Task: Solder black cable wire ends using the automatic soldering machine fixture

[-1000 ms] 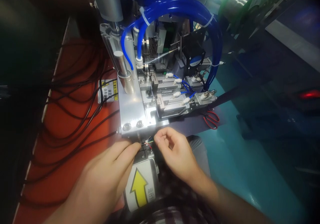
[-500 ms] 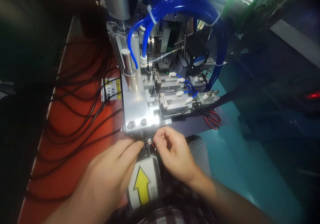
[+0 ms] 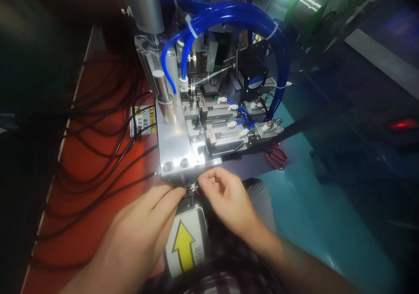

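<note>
Just in front of the machine's metal plate [image 3: 173,147], my hands meet over a small bundle of thin wires [image 3: 194,188], with red and pale strands showing. My left hand [image 3: 153,213] is closed, thumb and forefinger pinching the dark end from which these wires come out. My right hand [image 3: 225,193] is closed too, its fingertips pinched around a fine wire at the bundle's upper right. The other fingers of the right hand are curled. Exactly how the strands sit between the fingertips is too small to tell.
Below the hands is a white label with a yellow arrow [image 3: 183,246]. Pneumatic cylinders [image 3: 225,136] and looped blue hoses [image 3: 238,12] stand behind. Black cables [image 3: 108,154] cross the red-orange surface at left. Red-handled pliers [image 3: 276,157] lie at right.
The view has shifted slightly, so the machine appears a little further left and lower. Both hands keep their pinches; the right fingertips have moved slightly, and the red strand's free end sits differently.
</note>
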### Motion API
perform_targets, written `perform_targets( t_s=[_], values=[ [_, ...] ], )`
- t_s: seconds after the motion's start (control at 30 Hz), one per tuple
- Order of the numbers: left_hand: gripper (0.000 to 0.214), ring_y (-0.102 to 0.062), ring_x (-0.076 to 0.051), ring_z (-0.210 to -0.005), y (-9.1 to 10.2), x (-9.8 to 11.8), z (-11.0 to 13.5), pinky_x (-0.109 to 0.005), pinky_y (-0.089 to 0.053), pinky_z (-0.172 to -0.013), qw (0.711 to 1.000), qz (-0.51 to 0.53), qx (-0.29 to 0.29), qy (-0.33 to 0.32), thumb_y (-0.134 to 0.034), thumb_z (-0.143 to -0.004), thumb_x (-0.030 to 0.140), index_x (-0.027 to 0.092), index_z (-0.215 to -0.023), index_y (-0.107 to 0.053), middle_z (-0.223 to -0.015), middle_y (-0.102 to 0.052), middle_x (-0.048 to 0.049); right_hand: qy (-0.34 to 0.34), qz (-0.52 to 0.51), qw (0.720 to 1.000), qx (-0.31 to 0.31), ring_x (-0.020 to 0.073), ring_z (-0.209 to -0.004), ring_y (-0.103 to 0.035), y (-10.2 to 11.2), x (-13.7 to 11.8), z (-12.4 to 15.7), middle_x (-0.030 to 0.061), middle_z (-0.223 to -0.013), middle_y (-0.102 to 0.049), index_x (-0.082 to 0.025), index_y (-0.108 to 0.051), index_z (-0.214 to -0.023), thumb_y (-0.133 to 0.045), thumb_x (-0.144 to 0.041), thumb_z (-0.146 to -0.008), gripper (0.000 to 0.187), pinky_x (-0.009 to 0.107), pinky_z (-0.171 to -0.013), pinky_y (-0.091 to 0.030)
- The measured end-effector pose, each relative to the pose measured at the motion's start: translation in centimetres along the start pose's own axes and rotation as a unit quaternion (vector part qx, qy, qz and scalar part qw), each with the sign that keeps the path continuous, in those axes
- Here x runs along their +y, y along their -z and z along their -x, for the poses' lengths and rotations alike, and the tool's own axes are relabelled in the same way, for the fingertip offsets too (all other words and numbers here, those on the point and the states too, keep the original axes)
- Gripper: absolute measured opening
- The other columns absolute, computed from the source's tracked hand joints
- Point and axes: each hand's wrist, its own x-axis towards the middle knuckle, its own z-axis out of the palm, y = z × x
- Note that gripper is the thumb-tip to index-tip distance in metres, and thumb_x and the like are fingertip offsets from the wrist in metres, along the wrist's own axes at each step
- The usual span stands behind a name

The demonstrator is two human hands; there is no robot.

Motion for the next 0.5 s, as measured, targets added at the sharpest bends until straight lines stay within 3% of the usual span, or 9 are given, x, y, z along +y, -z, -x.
perform_targets(
  t_s=[0.13,0.33,0.5],
  values=[
    [0.030,-0.068,-0.016,-0.087,-0.06,-0.12,0.12,-0.024,-0.052,-0.076,1.000,0.001,-0.007,0.007,-0.050,-0.094,0.011,0.018,-0.124,-0.055,-0.108,-0.064,-0.0055,-0.015,-0.057,0.998,0.007,0.0128,-0.056,-0.050,-0.79,0.10,-0.07,-0.0015,-0.064,-0.057,-0.018,-0.060,-0.075,-0.061,-0.029,-0.081,0.012,0.025,-0.051,-0.040],
    [0.035,-0.069,-0.017,-0.087,-0.03,-0.18,0.24,-0.023,-0.054,-0.075,1.000,0.012,-0.013,0.008,-0.047,-0.092,0.011,0.018,-0.126,-0.055,-0.107,-0.065,-0.0065,0.062,0.000,0.998,0.011,0.0128,-0.058,-0.051,-0.83,0.13,0.34,-0.0024,-0.067,-0.055,-0.019,-0.056,-0.076,-0.056,-0.024,-0.085,0.010,0.027,-0.057,-0.042],
    [0.036,-0.069,-0.018,-0.087,0.07,-0.26,0.24,-0.024,-0.054,-0.073,1.000,0.000,-0.020,0.011,-0.046,-0.092,0.012,0.019,-0.125,-0.056,-0.108,-0.066,-0.0061,-0.033,-0.062,0.997,-0.016,0.0136,-0.062,-0.051,-0.42,0.16,0.03,-0.0016,-0.068,-0.056,-0.019,-0.056,-0.076,-0.058,-0.027,-0.084,0.012,0.026,-0.057,-0.042]
  ],
)
